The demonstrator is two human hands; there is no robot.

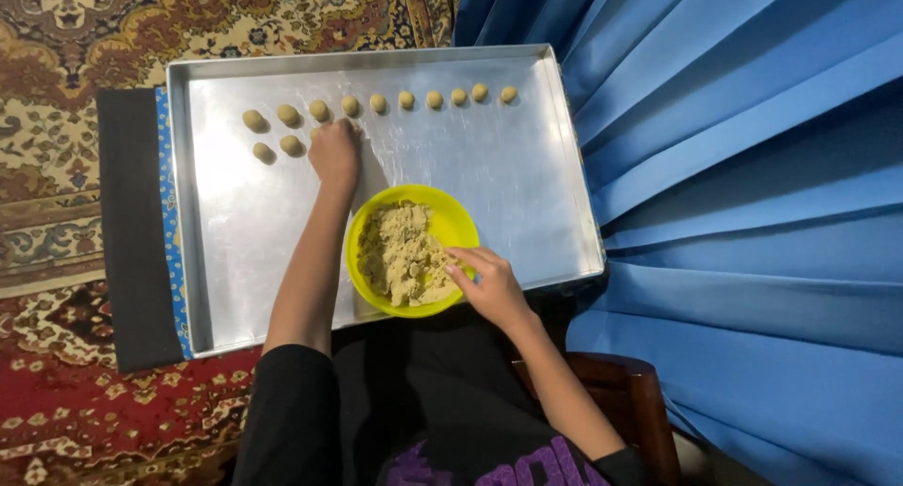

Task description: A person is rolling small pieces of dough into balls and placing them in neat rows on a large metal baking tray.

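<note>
A large metal baking tray lies on a patterned carpet. Several small tan dough balls sit in a row along its far edge, with two more starting a second row at the left. My left hand is fisted down on the tray just right of those two, and whether it holds a ball is hidden. A yellow bowl of crumbly tan dough rests at the tray's near edge. My right hand reaches into the bowl, fingertips in the dough.
A dark board or mat with a blue patterned strip lies under the tray's left side. Blue pleated fabric fills the right. A dark wooden piece sits near my right forearm. My black clothing is at the bottom.
</note>
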